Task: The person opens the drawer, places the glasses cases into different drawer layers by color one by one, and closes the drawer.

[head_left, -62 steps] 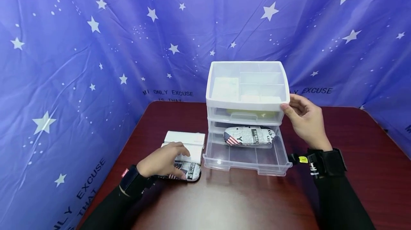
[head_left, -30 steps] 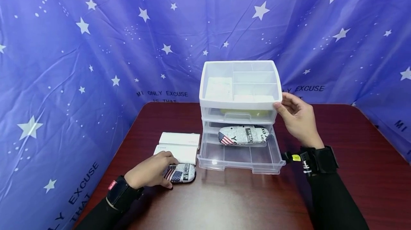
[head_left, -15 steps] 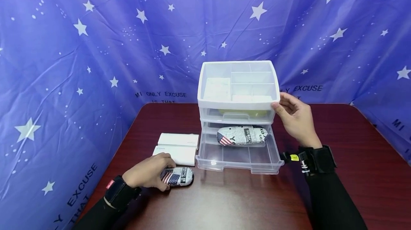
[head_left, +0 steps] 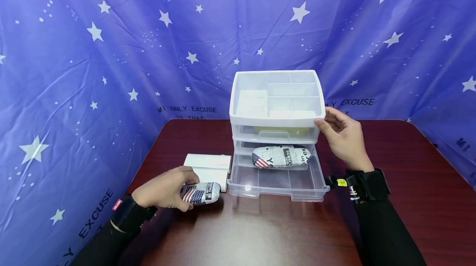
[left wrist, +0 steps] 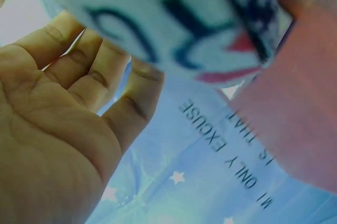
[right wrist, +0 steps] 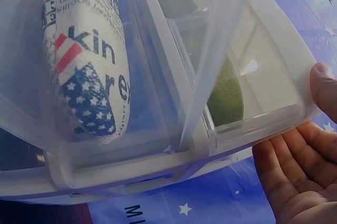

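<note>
My left hand [head_left: 167, 187] grips a newspaper-and-flag print glasses case [head_left: 203, 193] between thumb and fingers, slightly above the table; the left wrist view shows its printed side [left wrist: 174, 34] up close. A white and clear plastic drawer unit [head_left: 277, 121] stands at mid-table. Its lower drawer [head_left: 277, 191] is pulled out and holds a second, similarly printed glasses case [head_left: 282, 157], also visible in the right wrist view [right wrist: 92, 60]. My right hand [head_left: 346, 136] pinches the unit's right front corner, thumb in front and fingers along the side.
Two white boxes [head_left: 208, 162] lie side by side left of the drawer unit, the nearer partly behind my left hand. The closed upper drawer holds something olive-green [right wrist: 226, 95]. Starry blue curtains [head_left: 208, 30] surround the dark red table [head_left: 253, 233].
My left hand first hovers over the white boxes and glasses case, then takes hold of the case by its left end, draws it nearer and raises it. The right hand keeps its hold.
</note>
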`<state>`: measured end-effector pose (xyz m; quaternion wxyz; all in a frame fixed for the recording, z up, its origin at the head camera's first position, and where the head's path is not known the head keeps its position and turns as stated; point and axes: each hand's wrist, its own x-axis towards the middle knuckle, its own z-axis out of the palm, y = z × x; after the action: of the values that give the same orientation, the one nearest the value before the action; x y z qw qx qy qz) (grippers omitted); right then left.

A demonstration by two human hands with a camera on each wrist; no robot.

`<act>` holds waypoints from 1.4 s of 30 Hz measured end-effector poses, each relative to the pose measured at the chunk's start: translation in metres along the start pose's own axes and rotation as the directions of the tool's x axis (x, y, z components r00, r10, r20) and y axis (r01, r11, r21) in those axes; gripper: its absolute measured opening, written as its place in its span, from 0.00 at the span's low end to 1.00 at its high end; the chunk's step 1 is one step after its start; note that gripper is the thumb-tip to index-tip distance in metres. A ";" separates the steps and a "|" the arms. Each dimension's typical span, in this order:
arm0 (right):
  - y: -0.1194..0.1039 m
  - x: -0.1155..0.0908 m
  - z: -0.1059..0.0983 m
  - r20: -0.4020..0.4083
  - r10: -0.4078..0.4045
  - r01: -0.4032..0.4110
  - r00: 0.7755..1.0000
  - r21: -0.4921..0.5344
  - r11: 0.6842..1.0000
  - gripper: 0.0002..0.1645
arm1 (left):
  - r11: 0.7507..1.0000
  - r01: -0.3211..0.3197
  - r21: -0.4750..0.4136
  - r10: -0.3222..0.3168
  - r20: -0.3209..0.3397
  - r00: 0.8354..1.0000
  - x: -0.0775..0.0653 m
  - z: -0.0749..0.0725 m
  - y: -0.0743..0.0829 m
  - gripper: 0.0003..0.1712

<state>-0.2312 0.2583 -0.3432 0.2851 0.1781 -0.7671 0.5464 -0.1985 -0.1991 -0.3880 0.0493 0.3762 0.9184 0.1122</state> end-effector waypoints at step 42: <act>0.000 -0.001 0.000 0.009 0.010 -0.010 1.000 -0.018 1.000 0.22 | 0.955 -0.285 0.077 0.294 -0.345 0.891 0.106 -0.099 0.066 0.33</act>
<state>-0.2306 0.2581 -0.3444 0.2805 0.1743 -0.7741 0.5401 -0.2463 -0.0954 -0.2770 -0.1381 0.4831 0.8472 0.1725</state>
